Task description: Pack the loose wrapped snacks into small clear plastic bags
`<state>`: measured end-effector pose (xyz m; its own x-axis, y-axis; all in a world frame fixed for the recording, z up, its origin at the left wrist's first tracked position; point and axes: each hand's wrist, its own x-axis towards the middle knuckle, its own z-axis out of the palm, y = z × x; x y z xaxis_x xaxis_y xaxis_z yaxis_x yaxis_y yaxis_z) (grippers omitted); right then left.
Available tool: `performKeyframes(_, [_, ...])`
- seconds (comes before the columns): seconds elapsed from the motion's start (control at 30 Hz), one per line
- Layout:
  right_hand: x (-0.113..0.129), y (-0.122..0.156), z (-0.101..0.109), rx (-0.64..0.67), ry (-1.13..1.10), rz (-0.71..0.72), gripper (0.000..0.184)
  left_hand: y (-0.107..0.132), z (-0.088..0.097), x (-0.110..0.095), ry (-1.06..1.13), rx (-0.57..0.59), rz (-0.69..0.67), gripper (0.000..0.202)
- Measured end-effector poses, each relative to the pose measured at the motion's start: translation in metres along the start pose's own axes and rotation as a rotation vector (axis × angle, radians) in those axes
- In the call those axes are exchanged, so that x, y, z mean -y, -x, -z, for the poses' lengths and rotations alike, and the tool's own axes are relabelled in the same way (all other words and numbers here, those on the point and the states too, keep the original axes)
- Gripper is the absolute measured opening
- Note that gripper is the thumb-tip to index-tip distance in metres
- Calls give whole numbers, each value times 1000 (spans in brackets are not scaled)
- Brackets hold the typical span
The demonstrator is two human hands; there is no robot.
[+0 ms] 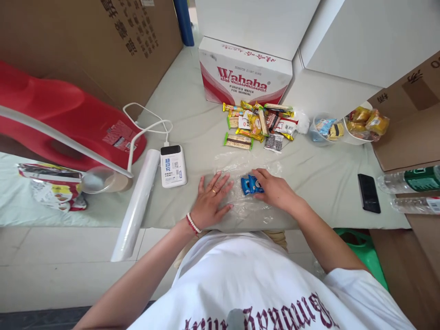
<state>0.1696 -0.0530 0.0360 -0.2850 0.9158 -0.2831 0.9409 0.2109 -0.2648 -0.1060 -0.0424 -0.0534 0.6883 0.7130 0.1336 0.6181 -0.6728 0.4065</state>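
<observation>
A sheet of clear plastic film (247, 211) lies spread on the cloth-covered table in front of me. Blue snack packets (246, 185) rest on it, and my right hand (270, 187) has its fingers closed on them from the right. My left hand (213, 197) is laid flat with fingers spread on the film's left side, a little apart from the packets. Behind the film lies a heap of small wrapped snacks (254, 123) in yellow, green and red wrappers.
A white power bank (173, 167) with a cable and a roll of clear film (137, 206) lie left. A Wahaha box (245, 75) stands behind the snacks. Rightward are snack-filled tubs (359, 135), a black phone (369, 192) and plastic bottles (412, 181). A red jug (68, 119) stands far left.
</observation>
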Motion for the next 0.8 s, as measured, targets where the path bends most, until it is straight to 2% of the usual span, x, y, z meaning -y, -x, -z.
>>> performKeyframes(0.03, [-4, 12, 2, -48, -37, 10, 75, 3, 2, 1, 20, 4, -43, 60])
performKeyframes(0.1, [-15, 40, 0, -122, -120, 82, 70, 10, 7, 3, 75, 49, -140, 63])
performKeyframes(0.2, [-29, 81, -24, -125, -174, 197, 69, 18, 14, 8, 154, 149, -222, 74])
performKeyframes(0.23, [-33, 91, -36, -129, -165, 192, 65, 19, 17, 9, 168, 178, -234, 76])
performKeyframes(0.33, [-40, 105, -69, -214, -166, 124, 31, 21, 20, 10, 168, 236, -242, 75])
performKeyframes(0.4, [-42, 103, -77, -275, -231, 120, 26, 20, 18, 11, 154, 245, -239, 69])
performKeyframes(0.43, [-43, 100, -76, -296, -275, 127, 26, 19, 16, 11, 154, 235, -237, 59])
performKeyframes(0.5, [-47, 90, -64, -322, -368, 143, 27, 13, 11, 12, 180, 191, -216, 31])
performKeyframes(0.53, [-50, 83, -56, -326, -410, 150, 27, 10, 9, 13, 208, 164, -191, 26])
performKeyframes(0.63, [-61, 57, -31, -331, -508, 166, 25, -6, 7, 15, 321, 87, -52, 32])
performKeyframes(0.73, [-71, 25, -17, -309, -578, 134, 25, -21, 14, 16, 397, -20, 128, 37])
performKeyframes(0.8, [-74, 5, -15, -263, -604, 107, 26, -26, 20, 15, 406, -78, 131, 42])
